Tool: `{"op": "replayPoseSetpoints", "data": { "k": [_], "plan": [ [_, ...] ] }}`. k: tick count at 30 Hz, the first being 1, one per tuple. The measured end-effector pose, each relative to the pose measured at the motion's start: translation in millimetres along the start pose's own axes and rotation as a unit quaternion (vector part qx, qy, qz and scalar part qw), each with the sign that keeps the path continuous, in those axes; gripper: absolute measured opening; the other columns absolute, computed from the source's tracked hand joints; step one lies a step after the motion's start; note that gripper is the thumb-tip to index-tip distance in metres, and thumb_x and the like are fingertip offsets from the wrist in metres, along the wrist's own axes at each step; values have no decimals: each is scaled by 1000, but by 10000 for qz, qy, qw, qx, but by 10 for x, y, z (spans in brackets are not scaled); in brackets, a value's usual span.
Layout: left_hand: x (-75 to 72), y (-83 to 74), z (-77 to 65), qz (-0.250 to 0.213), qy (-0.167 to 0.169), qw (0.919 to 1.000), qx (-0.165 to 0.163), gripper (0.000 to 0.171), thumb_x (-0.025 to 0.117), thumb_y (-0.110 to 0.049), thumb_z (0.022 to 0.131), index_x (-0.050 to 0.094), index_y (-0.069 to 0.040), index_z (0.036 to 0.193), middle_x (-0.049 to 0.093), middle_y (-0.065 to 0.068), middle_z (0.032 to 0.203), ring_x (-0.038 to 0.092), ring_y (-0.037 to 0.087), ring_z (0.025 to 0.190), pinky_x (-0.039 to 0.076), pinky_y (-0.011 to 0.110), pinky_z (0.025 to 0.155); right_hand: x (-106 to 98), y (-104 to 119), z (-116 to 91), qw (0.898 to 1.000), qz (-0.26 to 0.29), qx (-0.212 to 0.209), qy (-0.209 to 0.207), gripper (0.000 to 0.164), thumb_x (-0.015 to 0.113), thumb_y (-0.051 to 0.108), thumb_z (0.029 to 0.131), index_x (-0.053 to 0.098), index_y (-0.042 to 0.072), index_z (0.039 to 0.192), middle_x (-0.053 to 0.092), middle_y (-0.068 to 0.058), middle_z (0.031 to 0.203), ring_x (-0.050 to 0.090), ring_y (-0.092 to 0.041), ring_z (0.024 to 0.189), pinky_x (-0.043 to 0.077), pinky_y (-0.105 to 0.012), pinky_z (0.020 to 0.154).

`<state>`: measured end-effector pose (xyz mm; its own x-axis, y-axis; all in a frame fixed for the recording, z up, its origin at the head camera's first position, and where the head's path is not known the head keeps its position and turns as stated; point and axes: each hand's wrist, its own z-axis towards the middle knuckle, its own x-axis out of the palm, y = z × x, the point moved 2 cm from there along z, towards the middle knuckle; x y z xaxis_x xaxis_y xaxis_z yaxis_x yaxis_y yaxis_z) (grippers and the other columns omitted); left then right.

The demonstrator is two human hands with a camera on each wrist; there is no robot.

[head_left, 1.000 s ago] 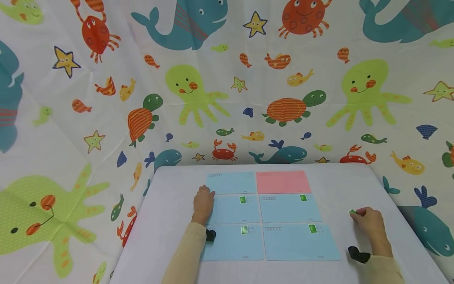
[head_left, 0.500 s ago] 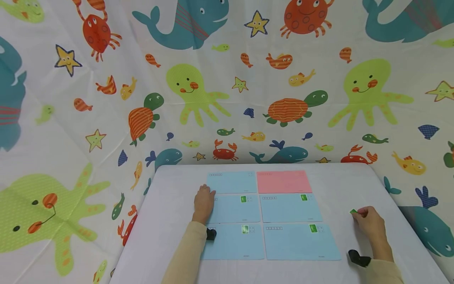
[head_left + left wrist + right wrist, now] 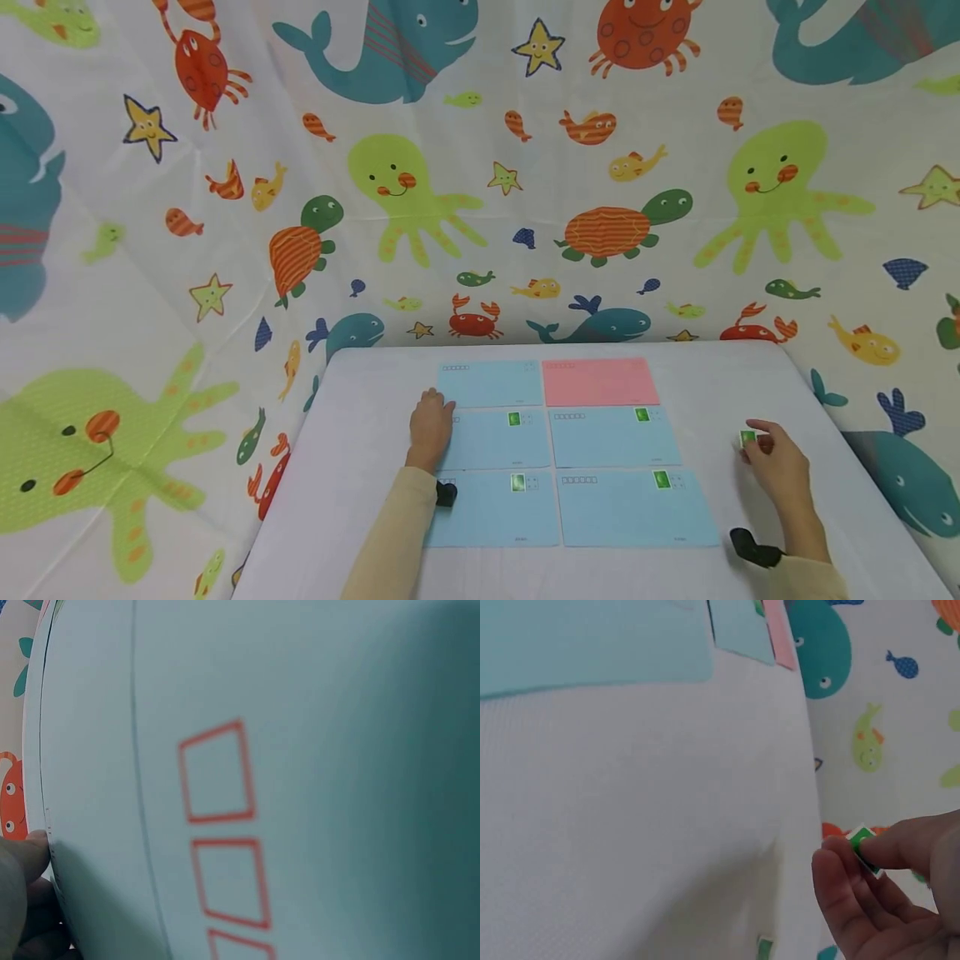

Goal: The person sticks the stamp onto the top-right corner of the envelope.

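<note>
In the head view my right hand point(image 3: 780, 471) pinches a small green stamp point(image 3: 747, 438) above the table, right of the envelopes. The right wrist view shows the stamp point(image 3: 864, 847), white-edged, between thumb and fingers. My left hand point(image 3: 431, 429) rests at the left end of the middle-left blue envelope point(image 3: 487, 446), covering part of its printed boxes. That envelope bears a green stamp point(image 3: 513, 419) at its upper right. Similar stamps mark the middle-right envelope point(image 3: 611, 442), the front-left one point(image 3: 495, 517) and the front-right one point(image 3: 630, 517).
At the back lie a blue envelope point(image 3: 487, 387) and a pink envelope point(image 3: 596, 383), both without a green stamp. Another green piece point(image 3: 764, 947) lies on the white table point(image 3: 630, 787) in the right wrist view. A sea-animal cloth point(image 3: 465, 233) hangs behind.
My right hand has risen slightly and turned the stamp, so more of its face shows. The left hand stays in place on the envelope.
</note>
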<state>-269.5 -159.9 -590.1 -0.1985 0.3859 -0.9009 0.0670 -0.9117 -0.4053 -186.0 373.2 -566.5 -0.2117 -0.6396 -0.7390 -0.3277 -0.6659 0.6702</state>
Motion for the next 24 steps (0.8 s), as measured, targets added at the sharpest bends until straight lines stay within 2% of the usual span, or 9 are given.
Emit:
{"op": "replayPoseSetpoints", "data": {
  "k": [4, 6, 14, 19, 24],
  "plan": [
    [-24, -16, -2, 11, 5, 10000, -15, 37, 64, -18, 98, 65, 11, 120, 59, 31, 135, 55, 43, 132, 49, 52, 106, -18, 139, -68, 9992, 122, -353, -116, 37, 50, 12, 102, 53, -4, 135, 62, -28, 110, 57, 7, 67, 47, -12, 55],
    [-34, -21, 0, -2, 0, 10000, -16, 37, 64, -18, 98, 65, 12, 120, 59, 31, 135, 55, 43, 131, 49, 52, 105, -29, 208, -96, 9989, 164, -414, -164, 36, 52, 14, 103, 55, -2, 134, 62, -26, 110, 52, 11, 66, 47, -12, 55],
    [-7, -3, 10, -39, -18, 10000, 24, 37, 64, -18, 98, 65, 12, 119, 59, 32, 134, 56, 44, 131, 50, 53, 105, -88, 433, -174, 9988, 268, -391, -151, 39, 51, 22, 104, 56, 1, 137, 67, -24, 112, 54, 10, 68, 44, -5, 59],
    [8, -2, 7, -71, 46, 10000, -23, 38, 63, -18, 99, 64, 12, 121, 58, 31, 136, 54, 43, 133, 48, 53, 107, -123, 533, -242, 9970, 453, -627, -89, 38, 47, 20, 106, 55, 1, 137, 69, -23, 111, 57, 13, 70, 43, -1, 63],
    [5, -10, 4, -105, 105, 9999, -68, 38, 62, -19, 99, 64, 12, 123, 58, 30, 137, 53, 42, 134, 47, 53, 109, -165, 610, -290, 9938, 722, -841, -16, 40, 46, 20, 106, 52, 0, 140, 66, -23, 115, 61, 14, 73, 44, 2, 68]
  ]
}}
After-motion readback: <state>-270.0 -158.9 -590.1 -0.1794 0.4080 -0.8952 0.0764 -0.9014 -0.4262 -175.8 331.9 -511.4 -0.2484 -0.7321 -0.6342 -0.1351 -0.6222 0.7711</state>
